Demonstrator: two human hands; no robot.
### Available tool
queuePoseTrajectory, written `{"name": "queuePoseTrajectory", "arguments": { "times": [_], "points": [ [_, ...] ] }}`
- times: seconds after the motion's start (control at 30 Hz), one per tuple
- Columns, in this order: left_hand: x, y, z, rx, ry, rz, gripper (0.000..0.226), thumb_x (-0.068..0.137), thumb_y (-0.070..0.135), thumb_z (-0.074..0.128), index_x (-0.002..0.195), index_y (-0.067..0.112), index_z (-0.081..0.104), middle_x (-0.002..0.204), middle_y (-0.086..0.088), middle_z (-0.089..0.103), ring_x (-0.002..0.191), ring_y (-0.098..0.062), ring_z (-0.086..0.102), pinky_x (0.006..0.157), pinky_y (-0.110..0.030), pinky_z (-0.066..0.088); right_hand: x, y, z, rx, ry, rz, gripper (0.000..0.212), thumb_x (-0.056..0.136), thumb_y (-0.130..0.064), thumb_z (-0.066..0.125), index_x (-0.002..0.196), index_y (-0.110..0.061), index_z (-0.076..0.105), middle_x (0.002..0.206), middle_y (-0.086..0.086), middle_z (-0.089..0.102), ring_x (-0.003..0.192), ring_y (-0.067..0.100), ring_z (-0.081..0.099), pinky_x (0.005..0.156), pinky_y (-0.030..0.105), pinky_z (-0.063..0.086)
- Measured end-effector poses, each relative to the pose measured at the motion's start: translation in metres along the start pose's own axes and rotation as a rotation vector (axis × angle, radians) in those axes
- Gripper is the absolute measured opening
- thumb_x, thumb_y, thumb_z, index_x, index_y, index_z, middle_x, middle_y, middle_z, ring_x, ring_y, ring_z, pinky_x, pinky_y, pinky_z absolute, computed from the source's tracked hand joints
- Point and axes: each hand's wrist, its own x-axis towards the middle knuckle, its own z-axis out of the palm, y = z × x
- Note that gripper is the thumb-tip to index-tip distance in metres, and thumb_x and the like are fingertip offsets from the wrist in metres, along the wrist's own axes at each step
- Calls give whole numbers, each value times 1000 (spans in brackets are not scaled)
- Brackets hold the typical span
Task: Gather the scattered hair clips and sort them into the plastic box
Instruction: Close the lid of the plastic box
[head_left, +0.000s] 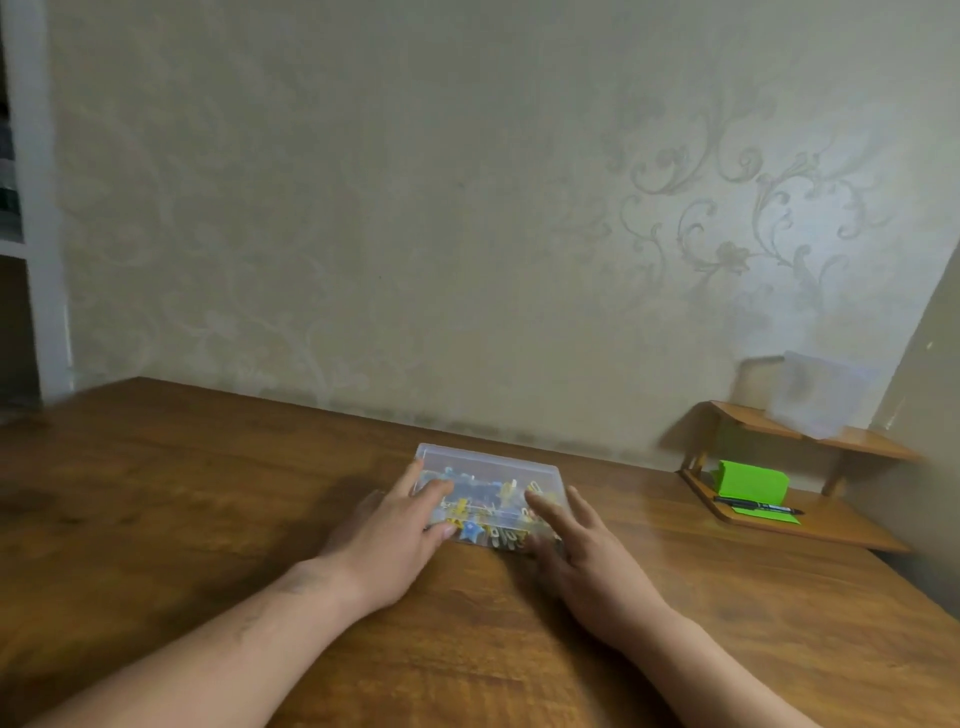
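Wooden tabletop (208, 493), near its far edge: left hand (395, 525) and right hand (576, 551) rest uncurled fingers on the clear plastic box (493, 462) of hair clips (488, 499); uneven pressure could skid it and spill them.

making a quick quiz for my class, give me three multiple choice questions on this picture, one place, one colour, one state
1. The pen lies: A on the wooden stand B on the floor C in a hand
2. The paper block is: A red B green C white
3. The left hand and right hand are: A raised in air B touching the plastic box C holding the pen
Answers: 1 A, it lies on the stand's base; 2 B, bright green; 3 B, fingers of both rest on the box.
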Motion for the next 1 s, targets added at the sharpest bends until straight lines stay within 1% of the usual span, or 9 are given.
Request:
{"name": "queuePoseTrajectory", "arguments": {
  "times": [0.07,0.1,0.17,0.23,0.33,0.47,0.7,0.87,1.0],
  "points": [
    [2,-17,-3,-39,20,-64,53,110,53,45,162,49,31,179,1,7,156,-34,35,122,-49,41,14,-13,10,-14,22,-12,55,103,-64,45,156,-62,29,176,2,12,151,28,42,120,37,37],
    [3,-29,-6,-50,32,-93,53,110,54,45,161,51,31,176,-3,17,154,-36,37,120,-50,42,23,-22,17,-23,31,-19,56,103,-64,47,156,-60,31,175,5,17,151,29,42,119,36,38],
    [4,-60,-15,-38,60,-138,50,109,57,43,157,56,30,160,-1,40,142,-34,49,112,-51,49,43,-46,32,-22,30,-39,57,103,-62,50,157,-58,33,173,7,22,149,31,44,119,38,39],
    [3,-92,-28,-1,78,-188,48,108,60,41,155,59,29,147,3,48,133,-32,54,107,-50,51,64,-73,46,0,14,-62,57,103,-60,52,157,-56,34,171,7,24,146,32,47,117,39,41],
    [1,-140,-55,88,113,-258,48,109,58,41,157,56,32,148,-2,51,140,-32,50,113,-52,43,97,-117,69,39,-8,-105,58,101,-63,53,156,-55,36,165,5,27,136,30,56,113,41,46],
    [11,-195,-83,135,140,-344,47,110,55,43,157,55,36,147,-6,52,144,-31,48,113,-52,40,141,-167,100,52,-15,-120,57,98,-71,50,153,-59,36,156,4,32,128,34,60,110,46,50],
    [52,-247,-98,126,125,-366,48,112,53,42,159,54,34,153,-6,50,145,-32,46,114,-53,37,202,-195,123,-10,-11,-115,59,98,-76,43,154,-58,33,151,6,35,127,37,58,111,52,47],
    [67,-265,-103,112,94,-330,50,111,53,42,160,56,31,158,-5,48,147,-32,45,118,-58,36,219,-198,132,-32,5,-110,60,99,-77,37,155,-58,31,155,7,32,138,32,50,117,53,37],
    [75,-274,-102,112,67,-311,52,111,56,41,161,57,27,161,-4,48,149,-32,44,117,-56,37,226,-199,132,-28,-12,-73,60,98,-79,35,154,-60,28,159,8,31,146,32,43,120,56,29]
  ]
}}
